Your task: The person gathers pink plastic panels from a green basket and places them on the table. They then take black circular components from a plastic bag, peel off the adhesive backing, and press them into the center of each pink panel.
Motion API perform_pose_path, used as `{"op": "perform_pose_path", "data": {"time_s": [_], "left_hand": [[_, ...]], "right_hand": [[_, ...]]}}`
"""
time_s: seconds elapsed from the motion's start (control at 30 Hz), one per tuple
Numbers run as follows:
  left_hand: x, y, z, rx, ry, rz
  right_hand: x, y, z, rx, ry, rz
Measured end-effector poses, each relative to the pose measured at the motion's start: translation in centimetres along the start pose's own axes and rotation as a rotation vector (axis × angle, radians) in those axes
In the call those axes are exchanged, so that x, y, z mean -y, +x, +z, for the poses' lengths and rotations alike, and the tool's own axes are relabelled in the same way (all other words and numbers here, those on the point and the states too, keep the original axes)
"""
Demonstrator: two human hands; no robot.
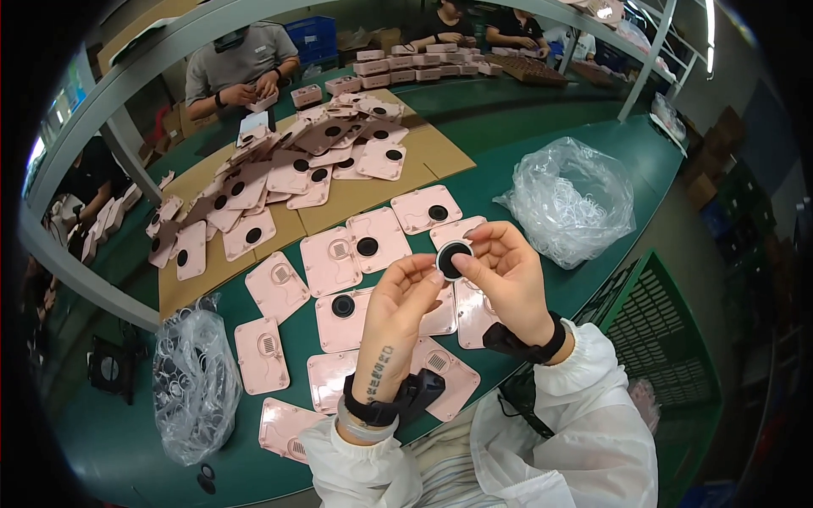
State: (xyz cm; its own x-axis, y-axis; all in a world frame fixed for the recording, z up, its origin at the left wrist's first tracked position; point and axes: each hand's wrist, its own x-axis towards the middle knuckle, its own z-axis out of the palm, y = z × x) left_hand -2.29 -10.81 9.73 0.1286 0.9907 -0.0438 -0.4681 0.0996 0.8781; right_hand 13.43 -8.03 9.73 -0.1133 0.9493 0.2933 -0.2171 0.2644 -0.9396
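Observation:
Both my hands meet above the bench around a round black disc [451,259] with a white ring about its edge. My left hand [401,298] pinches the rim from the left. My right hand [513,278] grips it from the right, thumb on the black face. Beneath and around them lie several pink plastic panels [318,276], some bearing a grille of slots. Others, such as the panel [389,234] just beyond my left hand, have a black disc [367,246] set on them. My forearms partly cover the nearest panels.
A clear bag of white rings [584,203] stands at the right; another bag [195,385] of small round parts lies left. A heap of pink panels [292,173] covers cardboard [432,152] beyond. A green crate [656,339] is at my right. Co-workers [241,68] sit across, behind a metal frame.

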Motion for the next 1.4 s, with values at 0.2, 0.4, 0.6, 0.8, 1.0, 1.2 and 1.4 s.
{"op": "perform_pose_path", "data": {"time_s": [0.2, 0.4, 0.6, 0.8, 1.0, 1.2, 1.4], "left_hand": [[0.7, 0.4, 0.0, 0.046, 0.071, 0.031], [0.6, 0.5, -0.2, -0.012, 0.171, 0.086], [0.2, 0.4, -0.3, -0.029, 0.255, 0.155], [-0.1, 0.5, -1.0, 0.063, 0.277, 0.154], [-0.2, 0.4, -0.9, 0.044, 0.348, 0.184], [-0.2, 0.4, -0.9, 0.028, 0.369, 0.193], [-0.6, 0.0, -0.8, 0.018, 0.427, 0.198]], "right_hand": [[-0.4, -0.3, -0.4, -0.036, -0.003, -0.062], [0.4, -0.8, -0.4, -0.072, -0.542, -0.326], [0.5, -1.1, 0.3, -0.004, -0.620, -0.412], [0.8, -1.2, -0.1, 0.057, -0.589, -0.303], [0.7, -1.2, -0.1, 0.073, -0.598, -0.330], [0.8, -1.3, -0.1, 0.077, -0.614, -0.351], [0.5, -1.3, 0.2, 0.063, -0.694, -0.524]]}}
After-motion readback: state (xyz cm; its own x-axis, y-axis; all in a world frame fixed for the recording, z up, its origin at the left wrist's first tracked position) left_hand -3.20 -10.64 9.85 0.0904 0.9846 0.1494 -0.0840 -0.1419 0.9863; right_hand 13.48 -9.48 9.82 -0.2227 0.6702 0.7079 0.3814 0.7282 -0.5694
